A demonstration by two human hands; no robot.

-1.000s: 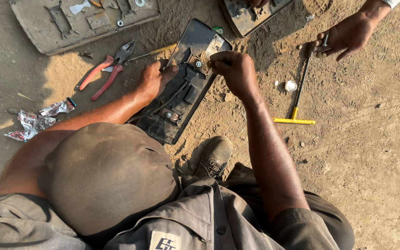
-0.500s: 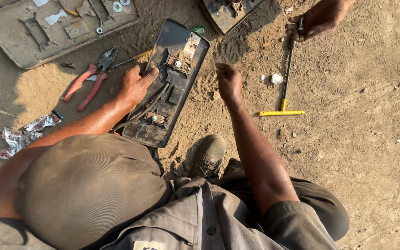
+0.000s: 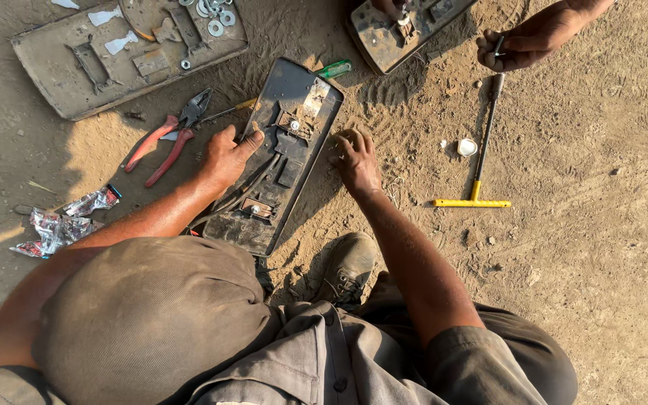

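The long dusty black plastic housing [image 3: 275, 161], lying diagonally mid-frame, is steadied by the spread left hand [image 3: 226, 154], while the loosely curled right hand [image 3: 358, 157] is rested on the sand just right of it.

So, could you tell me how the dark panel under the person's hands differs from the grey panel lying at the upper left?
The dark panel is nearly black and lies steeply, running from near the shoe toward the top; the grey panel is dust-coated, paler and lies more sideways. The dark panel has the left hand on its edge, with the right hand on the dirt beside it; the grey panel is untouched and carries loose washers. Both are long, rounded-corner panels lying open side up on the sandy ground.
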